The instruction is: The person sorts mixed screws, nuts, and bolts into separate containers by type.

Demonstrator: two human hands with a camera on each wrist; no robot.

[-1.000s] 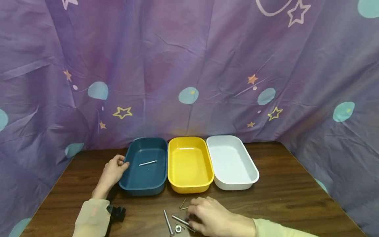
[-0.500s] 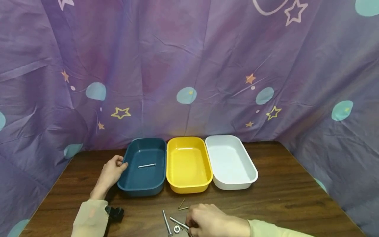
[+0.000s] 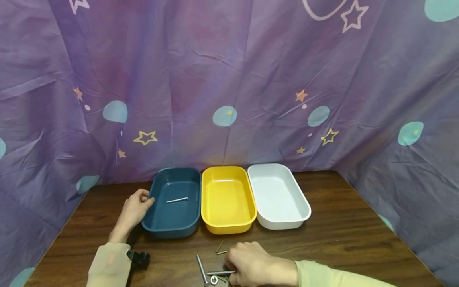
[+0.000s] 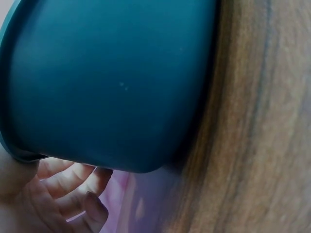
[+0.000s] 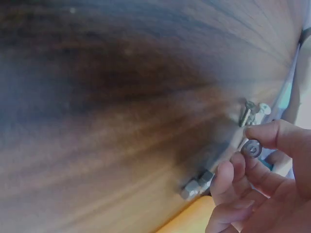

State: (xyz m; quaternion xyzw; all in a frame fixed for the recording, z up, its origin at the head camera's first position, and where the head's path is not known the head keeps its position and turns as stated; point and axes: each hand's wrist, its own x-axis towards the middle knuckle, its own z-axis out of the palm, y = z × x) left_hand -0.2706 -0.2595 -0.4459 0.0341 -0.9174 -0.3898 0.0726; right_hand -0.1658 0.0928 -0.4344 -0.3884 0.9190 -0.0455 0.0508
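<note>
My left hand (image 3: 133,210) grips the left rim of a dark blue tray (image 3: 172,232), its thumb over the edge and fingers along the outer wall. In the left wrist view that wall (image 4: 107,82) fills much of the picture. Inside the tray lies one silver bolt (image 3: 177,200). My right hand (image 3: 252,264) pinches a silver bolt (image 3: 220,273) between thumb and fingers, low over the table; the right wrist view shows its round socket head (image 5: 252,148). Near it are a longer bolt (image 3: 201,268), a nut (image 3: 214,280) and small brass screws (image 3: 222,252).
A yellow tray (image 3: 229,230) and a white tray (image 3: 283,225) stand to the right of the blue one, all in a row. Behind them hangs a purple curtain (image 3: 201,79) along the back edge of the wooden table (image 3: 344,239).
The silver bolt at my right hand has swung from slanting to nearly level, and the fingers have closed on its end. My left hand keeps its hold on the blue tray.
</note>
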